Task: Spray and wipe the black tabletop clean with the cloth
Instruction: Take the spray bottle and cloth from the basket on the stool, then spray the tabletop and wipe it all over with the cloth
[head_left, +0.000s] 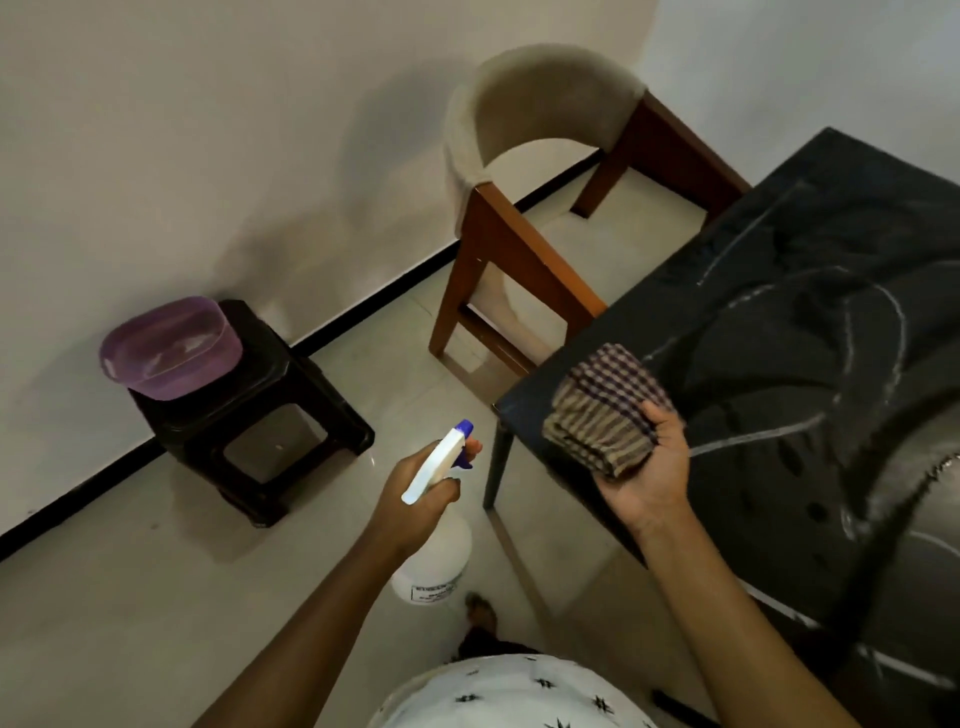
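Note:
The black tabletop (810, 332) fills the right side, streaked with pale wet marks. My right hand (649, 467) hovers over its near left corner, palm up, gripping a folded checked cloth (605, 408). My left hand (415, 499) is off the table to the left, over the floor, and holds a white spray bottle (434, 551) by its neck. The bottle's blue-tipped nozzle (465, 428) points up and to the right, towards the table.
A wooden chair (519, 223) with a beige curved back stands at the table's far left edge. Against the wall on the left, a dark stool (260, 410) carries a purple plastic basin (171, 345). Pale tiled floor (156, 597) lies between them.

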